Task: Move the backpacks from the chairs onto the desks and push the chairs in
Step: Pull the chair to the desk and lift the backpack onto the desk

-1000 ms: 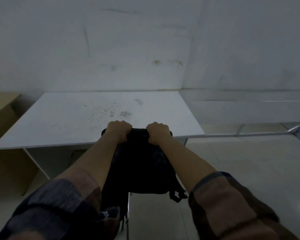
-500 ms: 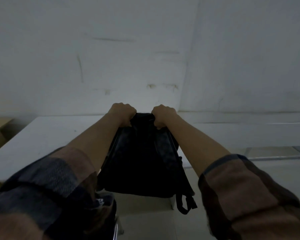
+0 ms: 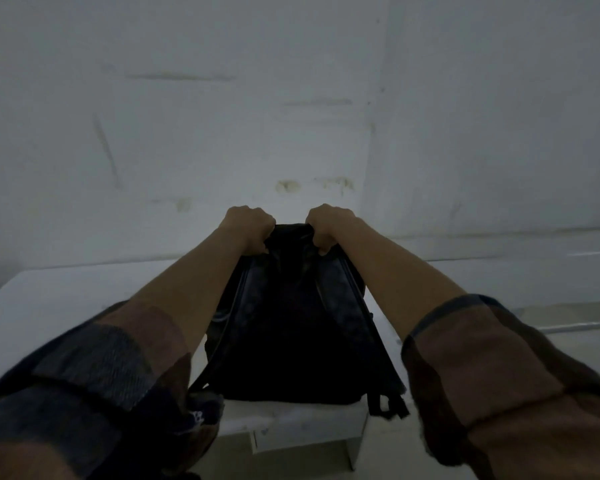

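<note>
Dim room, stained white wall (image 3: 222,133) behind.

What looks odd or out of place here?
Little stands out. The wall behind the desk has brownish stains and scuffs. A strap of the black backpack, held by the left hand and right hand, dangles past the desk edge.

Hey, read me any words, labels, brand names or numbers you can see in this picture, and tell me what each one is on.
No text can be read here.
Small pale mark on dark fabric at the lower left, by the left sleeve: possibly print, too blurred to read.
Backpack, held at its top by the left hand and right hand: no visible logo or label.
White desk and wall: only stains and scuffs.
</note>
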